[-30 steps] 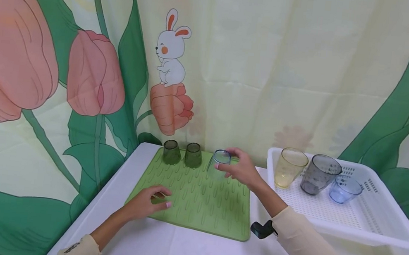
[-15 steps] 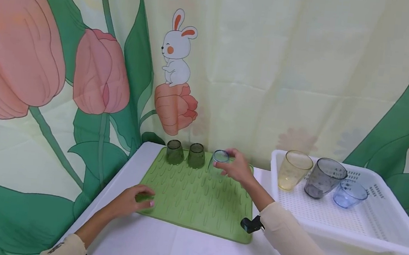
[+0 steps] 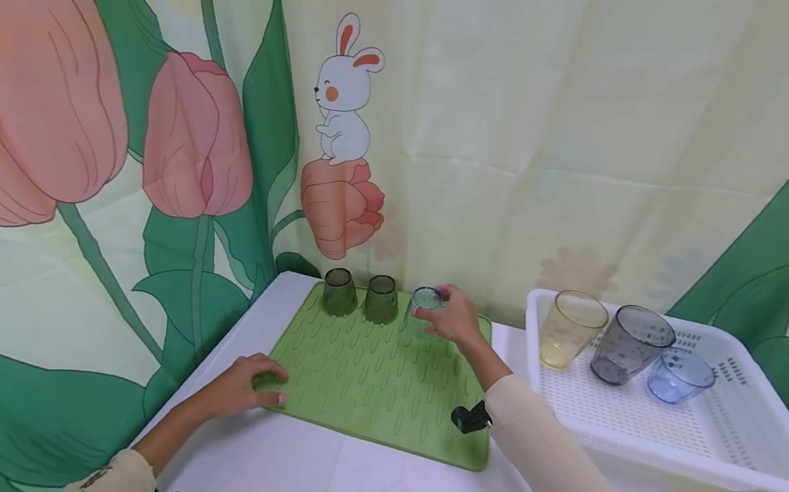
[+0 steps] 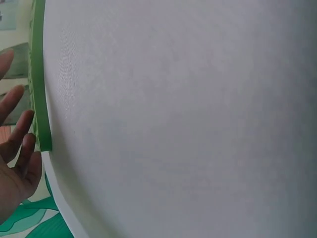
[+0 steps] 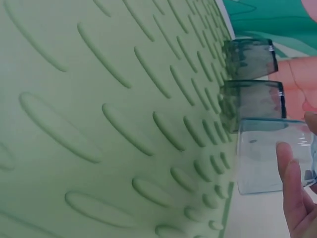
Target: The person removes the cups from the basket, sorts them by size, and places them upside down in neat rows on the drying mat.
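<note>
My right hand [image 3: 455, 315] grips a clear bluish glass [image 3: 425, 301], upside down at the back of the green ridged mat [image 3: 379, 389]. In the right wrist view the fingers curl round the base of this clear glass [image 5: 262, 156]. To its left two dark grey-green glasses [image 3: 340, 295] stand upside down side by side on the mat. My left hand [image 3: 238, 386] is at the mat's front left corner, fingers loosely bent and holding nothing. The left wrist view shows the left hand [image 4: 17, 148] beside the mat's green edge [image 4: 39, 89].
A white perforated basket [image 3: 634, 439] stands to the right of the mat. In it are a yellow glass [image 3: 569, 332], a grey glass [image 3: 631, 347] and a small blue glass [image 3: 680, 378]. A printed curtain [image 3: 479, 127] hangs behind the white-covered table [image 3: 312, 478].
My left hand has moved left and slightly down, toward the mat's front left corner. The right hand keeps hold of the clear glass at the mat's back, while its forearm has shifted left.
</note>
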Demonstrator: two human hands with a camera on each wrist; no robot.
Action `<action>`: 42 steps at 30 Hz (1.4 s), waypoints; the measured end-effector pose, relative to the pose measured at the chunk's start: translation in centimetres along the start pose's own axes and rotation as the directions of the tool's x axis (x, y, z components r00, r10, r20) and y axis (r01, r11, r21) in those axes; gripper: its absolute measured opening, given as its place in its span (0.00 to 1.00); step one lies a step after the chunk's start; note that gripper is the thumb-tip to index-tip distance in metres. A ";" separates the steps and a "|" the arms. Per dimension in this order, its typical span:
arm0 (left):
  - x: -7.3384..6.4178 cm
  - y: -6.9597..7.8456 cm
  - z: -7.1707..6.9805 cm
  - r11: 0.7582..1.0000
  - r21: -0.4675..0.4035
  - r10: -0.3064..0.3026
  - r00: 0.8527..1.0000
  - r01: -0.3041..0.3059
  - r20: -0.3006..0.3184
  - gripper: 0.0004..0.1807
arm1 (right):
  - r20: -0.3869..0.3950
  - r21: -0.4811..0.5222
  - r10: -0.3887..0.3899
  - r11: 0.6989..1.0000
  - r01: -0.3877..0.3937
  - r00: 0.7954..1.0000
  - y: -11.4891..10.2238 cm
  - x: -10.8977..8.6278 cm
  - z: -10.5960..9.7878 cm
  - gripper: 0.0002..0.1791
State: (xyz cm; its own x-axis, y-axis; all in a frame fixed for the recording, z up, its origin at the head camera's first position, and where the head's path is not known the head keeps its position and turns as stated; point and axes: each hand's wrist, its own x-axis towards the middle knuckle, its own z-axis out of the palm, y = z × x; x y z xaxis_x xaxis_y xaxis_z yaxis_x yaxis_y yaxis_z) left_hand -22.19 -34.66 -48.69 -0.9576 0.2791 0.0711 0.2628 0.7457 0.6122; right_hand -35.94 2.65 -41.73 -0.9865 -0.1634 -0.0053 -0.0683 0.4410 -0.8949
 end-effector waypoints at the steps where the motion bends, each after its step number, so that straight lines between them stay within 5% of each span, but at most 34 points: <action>1: 0.0 0.0 0.0 1.000 0.000 -0.014 1.000 0.014 -0.001 0.19 | -0.004 -0.008 0.004 1.000 -0.004 1.000 0.1 0.1 0.0 0.36; 6: -0.2 -0.2 0.0 0.998 0.018 -0.057 0.998 0.057 -0.010 0.18 | -0.014 -0.024 0.020 1.000 -0.020 1.000 0.7 0.9 0.1 0.38; 27: -0.3 -0.4 0.1 0.999 0.008 -0.053 0.998 0.053 0.028 0.18 | -0.050 -0.025 0.065 0.997 -0.066 0.997 2.3 3.0 0.7 0.38; 42: -0.8 -0.6 -0.3 0.996 -0.013 -0.093 0.995 0.094 0.028 0.16 | 0.016 -0.099 0.067 0.993 -0.065 0.998 1.8 3.8 1.1 0.40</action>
State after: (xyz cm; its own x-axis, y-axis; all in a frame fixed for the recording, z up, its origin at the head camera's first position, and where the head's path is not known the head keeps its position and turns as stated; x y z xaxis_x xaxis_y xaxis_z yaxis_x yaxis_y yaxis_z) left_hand -21.62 -35.58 -48.88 -0.9743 0.2251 -0.0085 0.1703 0.7608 0.6262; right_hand -39.63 1.80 -43.85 -0.9863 -0.1479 -0.0725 -0.0183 0.5357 -0.8442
